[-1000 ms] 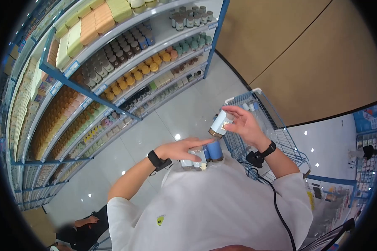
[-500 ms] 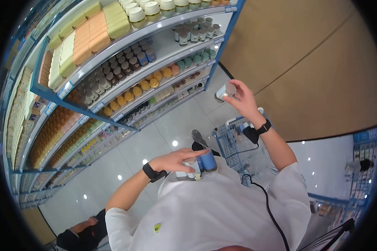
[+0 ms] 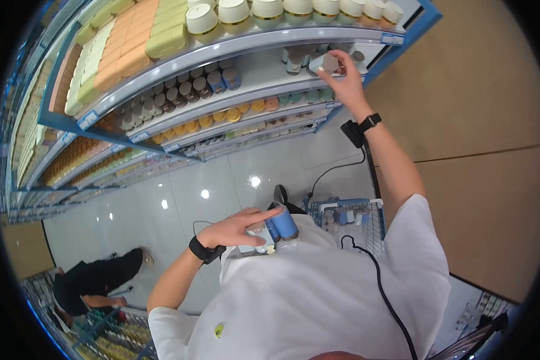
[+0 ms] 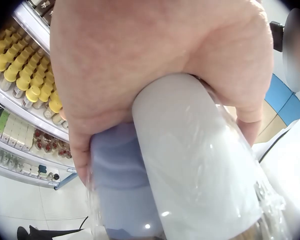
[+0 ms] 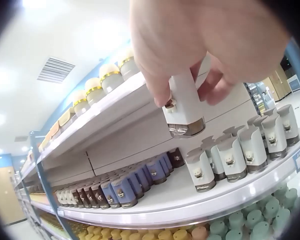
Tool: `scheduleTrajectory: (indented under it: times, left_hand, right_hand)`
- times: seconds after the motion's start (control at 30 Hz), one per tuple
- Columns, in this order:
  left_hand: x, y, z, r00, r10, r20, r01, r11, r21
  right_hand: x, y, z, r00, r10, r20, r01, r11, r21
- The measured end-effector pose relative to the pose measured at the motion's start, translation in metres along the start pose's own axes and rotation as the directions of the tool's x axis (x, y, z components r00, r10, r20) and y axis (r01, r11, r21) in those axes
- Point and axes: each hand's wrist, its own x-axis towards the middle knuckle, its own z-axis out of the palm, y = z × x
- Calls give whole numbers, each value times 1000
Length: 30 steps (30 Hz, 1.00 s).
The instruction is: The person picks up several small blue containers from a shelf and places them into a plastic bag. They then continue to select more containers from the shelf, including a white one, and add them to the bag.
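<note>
My right hand [image 3: 348, 87] pinches a white cylindrical container [image 3: 324, 63] at the shelf with similar white ones. The right wrist view shows this container [image 5: 184, 107] between thumb and fingers, tilted slightly, above a row of white containers [image 5: 231, 157]. My left hand [image 3: 237, 229] grips several containers against the white shirt: a blue one [image 3: 285, 224] shows beside whitish ones. In the left wrist view, the left hand [image 4: 160, 55] curls round a white cylinder [image 4: 190, 155] and a blue one [image 4: 122, 180], both in clear wrap.
Blue and brown containers [image 5: 121, 190] stand farther left on the same shelf. A shelf edge [image 3: 246, 43] with large white-lidded jars runs above. A wire cart [image 3: 372, 225] holding items stands at my right. A person in black [image 3: 99, 282] is at the lower left.
My right hand has moved up and forward with the white container, from near my body to the shelf. My left hand keeps its grip near the shirt. The view has shifted toward the shelf.
</note>
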Motion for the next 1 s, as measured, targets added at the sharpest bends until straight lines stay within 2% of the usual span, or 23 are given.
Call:
scheduleTrajectory:
  times: [0.03,0.07,0.13,0.2,0.27,0.33,0.4,0.43,0.47,0.5,0.53,0.6,0.67,0.73,0.77,0.83,0.87,0.93,0.97,1.0]
  left_hand:
    - [1,0,-1,999,-33,-21,32,999,-16]
    - [2,0,-1,999,-42,-35,41,999,-27]
    - [4,-1,-1,993,36,-116,-35,999,11]
    - [3,2,-7,993,-7,-120,9,1000,17]
    - [0,5,-13,991,-47,-122,50,999,21]
    - [-6,7,-18,991,-78,-107,80,997,13]
    - [-10,5,-21,987,-33,-158,36,999,15]
    - [-12,4,-21,981,15,-192,-10,1000,23]
    - [-13,0,-20,980,11,-200,-8,1000,17]
    - [-14,-6,-19,974,38,-221,-36,999,11]
    - [-16,-10,-21,967,67,-244,-66,998,11]
    - [-21,-10,-22,966,45,-254,-45,999,6]
    - [-24,-10,-23,964,27,-264,-28,1000,-3]
    - [-29,-8,-23,963,-19,-270,18,1000,-8]
    - [-31,-9,-23,961,-25,-275,21,1000,-18]
    - [-34,-11,-22,956,2,-292,-11,1000,-29]
    - [-35,-14,-21,955,-3,-296,-8,999,-38]
    - [-39,-20,-17,944,17,-329,-28,999,-29]
    - [-40,-21,-16,944,5,-329,-21,999,-44]
    - [-41,-20,-17,945,-10,-328,-3,999,-38]
  right_hand:
    - [11,10,9,999,31,41,-37,989,142]
    - [21,16,20,998,30,56,-38,987,154]
    - [39,24,43,996,5,85,-37,925,378]
    - [56,44,66,995,17,98,-55,918,393]
    - [67,44,82,985,29,170,-47,993,107]
    - [77,36,98,979,33,199,-52,994,91]
    - [94,48,120,971,-166,175,164,986,24]
    - [100,50,126,968,-170,182,168,985,29]
    - [107,45,130,956,-153,251,212,950,-230]
    - [111,36,132,944,-118,309,260,844,-469]
    - [118,27,134,942,-125,312,265,845,-464]
    - [125,8,140,912,122,391,157,777,-609]
    - [134,22,147,901,128,414,163,785,-598]
    - [139,17,150,893,193,406,197,645,-738]
    - [139,32,155,888,193,417,203,648,-734]
    - [143,82,168,962,69,265,170,609,-775]
    - [146,88,166,959,71,274,175,612,-772]
    - [145,90,166,974,12,227,172,618,-767]
    - [141,81,162,964,6,264,209,592,-779]
    - [133,34,151,960,45,278,190,623,-759]
